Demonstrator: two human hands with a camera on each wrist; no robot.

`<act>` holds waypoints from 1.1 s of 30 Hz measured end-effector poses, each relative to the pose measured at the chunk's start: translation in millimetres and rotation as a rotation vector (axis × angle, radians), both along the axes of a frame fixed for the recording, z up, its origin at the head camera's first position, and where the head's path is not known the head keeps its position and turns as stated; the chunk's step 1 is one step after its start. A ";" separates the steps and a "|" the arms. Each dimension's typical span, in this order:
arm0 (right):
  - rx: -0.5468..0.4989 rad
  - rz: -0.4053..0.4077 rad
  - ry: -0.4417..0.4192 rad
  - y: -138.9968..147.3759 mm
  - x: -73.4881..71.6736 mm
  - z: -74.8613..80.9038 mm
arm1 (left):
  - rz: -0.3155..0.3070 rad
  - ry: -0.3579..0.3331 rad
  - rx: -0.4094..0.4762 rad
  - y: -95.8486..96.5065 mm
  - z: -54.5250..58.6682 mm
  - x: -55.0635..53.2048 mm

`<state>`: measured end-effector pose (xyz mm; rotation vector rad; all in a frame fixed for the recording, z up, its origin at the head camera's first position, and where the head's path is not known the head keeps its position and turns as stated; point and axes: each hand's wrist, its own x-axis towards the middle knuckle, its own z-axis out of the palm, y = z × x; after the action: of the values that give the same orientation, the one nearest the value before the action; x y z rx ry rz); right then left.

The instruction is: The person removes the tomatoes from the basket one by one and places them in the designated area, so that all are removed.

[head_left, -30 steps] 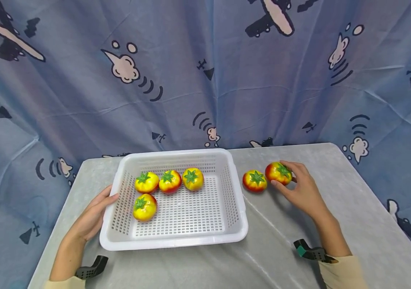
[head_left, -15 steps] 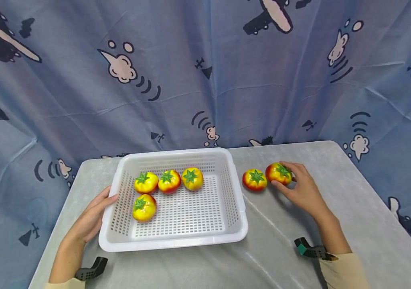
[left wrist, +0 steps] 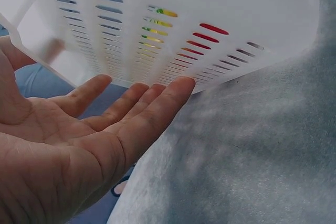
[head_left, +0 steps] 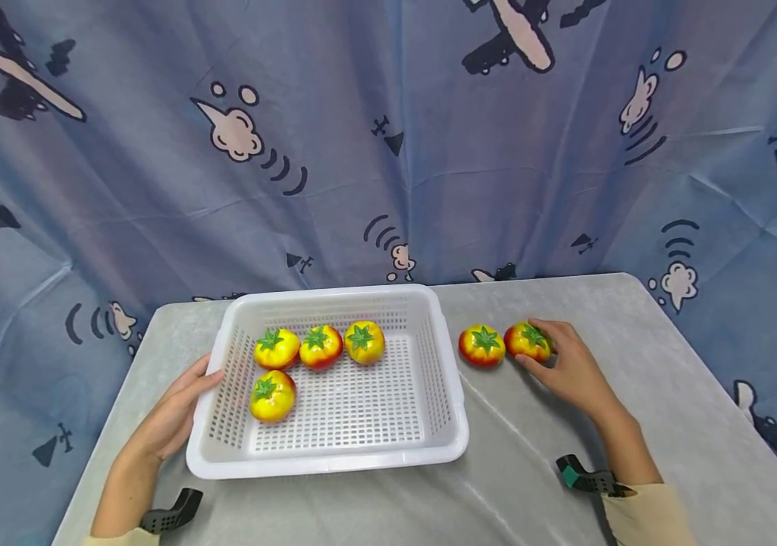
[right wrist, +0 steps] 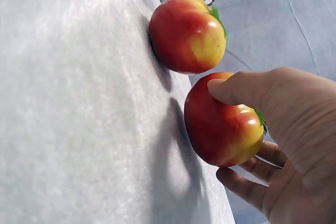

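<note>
My left hand [head_left: 173, 406] holds the left side of a white plastic basket [head_left: 452, 379], its thumb over the rim. In the left wrist view, the fingers [left wrist: 149, 119] lie against the slotted outer wall. My right hand [head_left: 568, 371] pinches a red-and-yellow toy tomato [head_left: 526, 340] between thumb and fingers. That tomato is at or just above the table; I cannot tell whether it touches. Just left of it a second toy tomato [head_left: 481, 346] sits on the table, also visible in the right wrist view [right wrist: 186, 34].
Several toy tomatoes [head_left: 273, 396] lie in the basket's left and back part. The grey table [head_left: 668, 379] extends to the right of my right hand. Behind it hangs a blue curtain [head_left: 333, 212] printed with planes.
My right hand has lowered its tomato slightly, bringing it level with the neighbouring one. The left hand and basket stay in place.
</note>
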<state>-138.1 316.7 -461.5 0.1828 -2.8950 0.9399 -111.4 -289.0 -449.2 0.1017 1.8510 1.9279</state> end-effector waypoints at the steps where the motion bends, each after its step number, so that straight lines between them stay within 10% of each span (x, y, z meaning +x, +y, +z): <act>1: 0.004 0.002 -0.002 0.5 0.0 -1.2 | -0.001 0.001 -0.002 0.2 0.0 -0.1; 33: 0.015 0.009 0.006 -3.4 1.3 -0.9 | -0.007 0.018 -0.017 0.3 0.2 1.9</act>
<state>-136.9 313.3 -462.3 0.1993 -2.8985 0.9180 -109.5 -288.7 -449.0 0.1211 1.8757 1.9124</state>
